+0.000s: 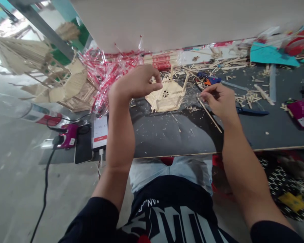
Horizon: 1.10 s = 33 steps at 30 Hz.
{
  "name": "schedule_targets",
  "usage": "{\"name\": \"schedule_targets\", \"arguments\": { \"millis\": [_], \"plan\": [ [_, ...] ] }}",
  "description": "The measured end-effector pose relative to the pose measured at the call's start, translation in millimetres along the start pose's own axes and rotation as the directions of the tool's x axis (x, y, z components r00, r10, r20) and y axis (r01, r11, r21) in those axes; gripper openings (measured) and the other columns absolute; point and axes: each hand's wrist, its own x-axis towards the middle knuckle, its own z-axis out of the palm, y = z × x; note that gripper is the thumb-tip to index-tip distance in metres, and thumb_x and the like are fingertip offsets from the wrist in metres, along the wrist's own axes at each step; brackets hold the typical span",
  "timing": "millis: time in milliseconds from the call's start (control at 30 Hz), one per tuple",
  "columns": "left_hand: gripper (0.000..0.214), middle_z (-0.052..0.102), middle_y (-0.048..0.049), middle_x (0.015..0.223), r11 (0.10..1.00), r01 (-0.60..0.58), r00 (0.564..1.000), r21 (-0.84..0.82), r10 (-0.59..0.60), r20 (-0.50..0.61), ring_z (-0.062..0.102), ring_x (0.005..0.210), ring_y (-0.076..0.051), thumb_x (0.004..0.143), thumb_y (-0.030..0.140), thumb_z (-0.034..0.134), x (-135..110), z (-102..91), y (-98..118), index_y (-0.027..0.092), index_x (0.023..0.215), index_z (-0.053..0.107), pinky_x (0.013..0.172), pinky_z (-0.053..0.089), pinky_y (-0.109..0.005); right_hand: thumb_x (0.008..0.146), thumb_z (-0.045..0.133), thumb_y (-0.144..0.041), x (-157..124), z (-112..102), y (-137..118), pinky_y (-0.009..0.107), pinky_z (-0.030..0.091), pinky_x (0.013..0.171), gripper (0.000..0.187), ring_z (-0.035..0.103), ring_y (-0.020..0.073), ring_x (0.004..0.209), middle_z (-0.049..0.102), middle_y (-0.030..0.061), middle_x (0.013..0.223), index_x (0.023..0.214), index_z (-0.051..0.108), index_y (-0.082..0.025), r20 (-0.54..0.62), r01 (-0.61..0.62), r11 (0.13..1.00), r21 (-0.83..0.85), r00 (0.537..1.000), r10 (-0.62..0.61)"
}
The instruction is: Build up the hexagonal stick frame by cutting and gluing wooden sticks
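A small house-like model of pale wooden sticks [176, 87] sits on the dark tabletop, with two short posts standing up from it. My left hand [142, 81] hovers at the model's left side, its fingers curled and thumb and index close together; anything in that pinch is too small to make out. To the right of the model, my right hand [219, 99] pinches thumb and fingertips together. Faint clear strands show between it and the model, but what it holds is unclear. Just below those fingertips, a thin wooden stick [210, 116] slants across the table.
Red-and-clear plastic wrappers [103, 77] pile up at left, beside a larger stick model [66, 81]. A phone [100, 133] and a purple power strip [69, 136] lie at the left edge. Blue scissors [253, 111], stick scraps [250, 98] and a turquoise sheet [272, 54] are at right.
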Motion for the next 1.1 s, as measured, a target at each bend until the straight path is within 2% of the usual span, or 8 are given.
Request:
{"name": "schedule_targets", "arguments": {
  "millis": [167, 300, 400, 467, 533, 600, 733, 1100],
  "plan": [
    [0.007, 0.061, 0.0025, 0.074, 0.980, 0.153, 0.988, -0.129, -0.148, 0.044, 0.074, 0.087, -0.021, 0.084, 0.019, 0.071, 2.4, -8.7, -28.9, 0.014, 0.080, 0.069, 0.084, 0.060, -0.037, 0.086, 0.069, -0.065, 0.4, 1.4, 0.8, 0.037, 0.049, 0.060, 0.039, 0.060, 0.0179, 0.060, 0.062, 0.0018, 0.067, 0.081, 0.063, -0.027, -0.027, -0.005, 1.000, -0.026, 1.000, 0.004],
    [0.010, 0.060, 0.0022, 0.074, 0.960, 0.213, 0.977, -0.184, -0.208, 0.048, 0.074, 0.087, -0.021, 0.082, 0.019, 0.073, -3.9, -10.8, -25.4, 0.014, 0.091, 0.071, 0.084, 0.060, -0.036, 0.082, 0.074, -0.066, -2.0, 2.5, -2.5, 0.038, 0.049, 0.060, 0.041, 0.057, 0.0173, 0.055, 0.061, 0.0007, 0.064, 0.078, 0.061, -0.028, -0.043, -0.014, 1.000, 0.023, 0.999, 0.015],
    [0.020, 0.061, 0.0021, 0.072, 0.976, 0.168, 0.983, -0.141, -0.155, 0.095, 0.074, 0.084, -0.023, 0.070, 0.019, 0.083, -16.9, -4.8, -6.9, 0.017, 0.086, 0.072, 0.080, 0.060, -0.034, 0.081, 0.075, -0.067, -4.2, 2.7, -5.2, 0.039, 0.048, 0.059, 0.041, 0.055, 0.0175, 0.053, 0.061, 0.0009, 0.063, 0.077, 0.062, -0.028, -0.045, -0.012, 0.999, 0.051, 0.999, 0.014],
    [0.028, 0.064, 0.0018, 0.072, 0.996, 0.074, 0.982, -0.054, -0.063, 0.179, 0.072, 0.080, -0.023, 0.061, 0.022, 0.090, -30.5, 2.0, 7.1, 0.019, 0.082, 0.073, 0.079, 0.059, -0.034, 0.082, 0.073, -0.068, -5.0, 2.6, -5.5, 0.040, 0.048, 0.059, 0.041, 0.055, 0.0182, 0.053, 0.062, 0.0013, 0.063, 0.077, 0.063, -0.029, -0.044, -0.009, 0.999, 0.045, 0.999, 0.011],
    [0.030, 0.068, 0.0006, 0.075, 0.999, -0.027, 0.977, 0.016, 0.023, 0.213, 0.069, 0.074, -0.021, 0.061, 0.026, 0.092, -46.0, 11.0, 16.6, 0.022, 0.085, 0.074, 0.078, 0.058, -0.034, 0.082, 0.072, -0.070, -5.1, 2.6, -4.4, 0.039, 0.047, 0.058, 0.042, 0.056, 0.0181, 0.053, 0.062, 0.0012, 0.062, 0.077, 0.063, -0.028, -0.046, 0.003, 0.999, 0.040, 0.999, -0.001],
    [0.023, 0.071, -0.0016, 0.084, 0.995, -0.095, 0.990, 0.017, 0.092, 0.108, 0.068, 0.072, -0.018, 0.069, 0.026, 0.087, -60.3, 21.5, 19.1, 0.022, 0.087, 0.074, 0.078, 0.057, -0.033, 0.081, 0.072, -0.072, -4.5, 2.5, -2.5, 0.037, 0.046, 0.057, 0.045, 0.056, 0.0177, 0.054, 0.062, 0.0008, 0.062, 0.078, 0.064, -0.028, -0.049, 0.016, 0.999, 0.030, 0.999, -0.014],
    [0.012, 0.073, -0.0075, 0.110, 0.991, -0.132, 0.990, -0.028, 0.131, -0.046, 0.069, 0.078, -0.017, 0.085, 0.027, 0.073, -75.1, 39.8, 11.4, 0.022, 0.096, 0.072, 0.080, 0.058, -0.034, 0.080, 0.071, -0.073, -2.7, 1.4, -0.3, 0.035, 0.047, 0.057, 0.046, 0.058, 0.0174, 0.056, 0.063, 0.0005, 0.063, 0.078, 0.064, -0.027, -0.044, 0.011, 1.000, -0.013, 0.999, -0.011],
    [0.007, 0.074, -0.0073, 0.101, 0.986, -0.153, 0.985, -0.068, 0.146, -0.096, 0.070, 0.092, -0.021, 0.089, 0.031, 0.070, -74.5, 47.4, 7.2, 0.024, 0.089, 0.072, 0.082, 0.060, -0.036, 0.077, 0.077, -0.062, -2.2, -0.2, -3.1, 0.033, 0.044, 0.052, 0.037, 0.054, 0.0157, 0.052, 0.064, 0.0014, 0.060, 0.075, 0.071, -0.026, -0.023, -0.026, 1.000, -0.009, 0.999, 0.026]
  ]
}}
